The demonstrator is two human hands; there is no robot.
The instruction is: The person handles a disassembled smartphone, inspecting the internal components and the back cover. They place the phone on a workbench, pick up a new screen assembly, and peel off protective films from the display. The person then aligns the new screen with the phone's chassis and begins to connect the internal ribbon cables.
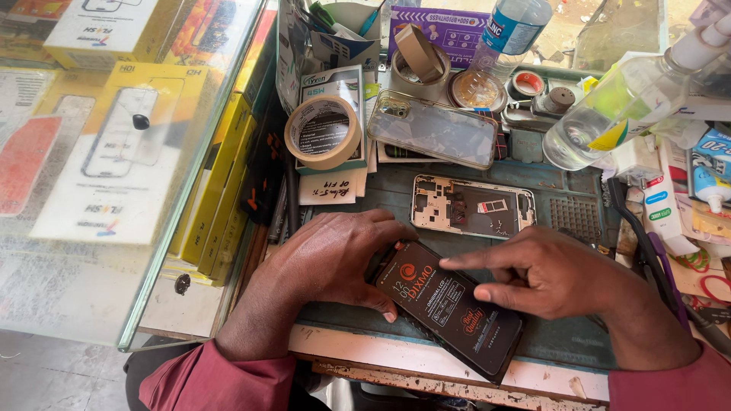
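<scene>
A black phone screen panel [449,308] with a printed protective film lies slanted on the blue-green work mat [563,342]. My left hand [331,259] steadies its upper left end, thumb along the near edge. My right hand [552,274] presses on it from the right, index finger stretched across the top and thumb on the film. Just beyond lies an opened phone frame [472,205] with its insides showing. Further back a phone in a clear case [434,129] lies face down.
A roll of tan tape [324,131] stands left of the cased phone. A clear spray bottle [609,114] lies tilted at the right, a water bottle [510,30] behind. Glue tubes and small tools crowd the right edge. A glass showcase [114,152] with phone boxes fills the left.
</scene>
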